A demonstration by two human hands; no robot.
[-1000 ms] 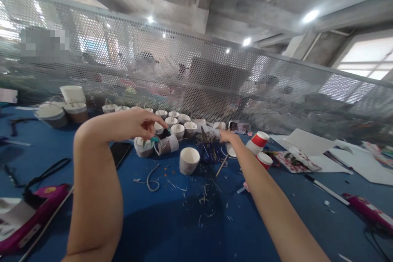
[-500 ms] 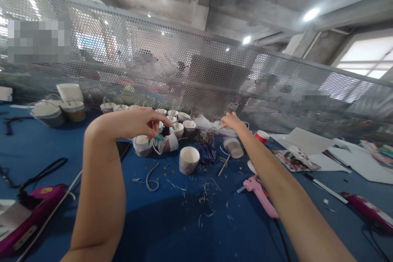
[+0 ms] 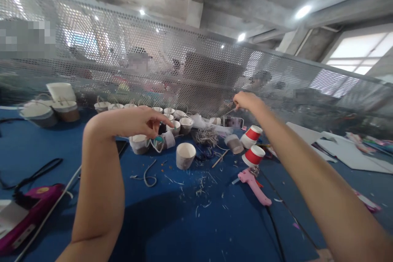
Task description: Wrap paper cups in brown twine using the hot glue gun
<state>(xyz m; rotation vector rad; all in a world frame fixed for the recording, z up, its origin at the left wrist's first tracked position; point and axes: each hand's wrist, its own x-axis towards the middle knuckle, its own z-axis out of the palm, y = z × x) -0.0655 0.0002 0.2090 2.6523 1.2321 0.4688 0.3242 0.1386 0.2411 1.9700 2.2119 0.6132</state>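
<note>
My left hand (image 3: pixel 144 121) hovers over a cluster of small white cups (image 3: pixel 172 116), its fingers pinched together on a thin strand I cannot make out. Just below it lie a grey wrapped cup (image 3: pixel 138 143) and a tipped cup (image 3: pixel 168 139). My right hand (image 3: pixel 245 100) is raised high above the table with fingers closed, pinching a thin stick or strand that points down-left. A single white paper cup (image 3: pixel 185 155) stands on the blue table (image 3: pixel 190 229) between my arms, beside a tangle of twine (image 3: pixel 207 135).
Two red cups (image 3: pixel 253 144) and a pink glue gun (image 3: pixel 253 180) with its cord lie right of centre. A magenta glue gun (image 3: pixel 30 208) sits at left. White sheets (image 3: pixel 340 147) lie at right. A perforated metal screen (image 3: pixel 184 73) bounds the far edge, with people behind it.
My right hand has risen from the twine pile to well above the table, drawing a thin strand up. The left hand has stayed almost still. The view has shifted slightly right.
</note>
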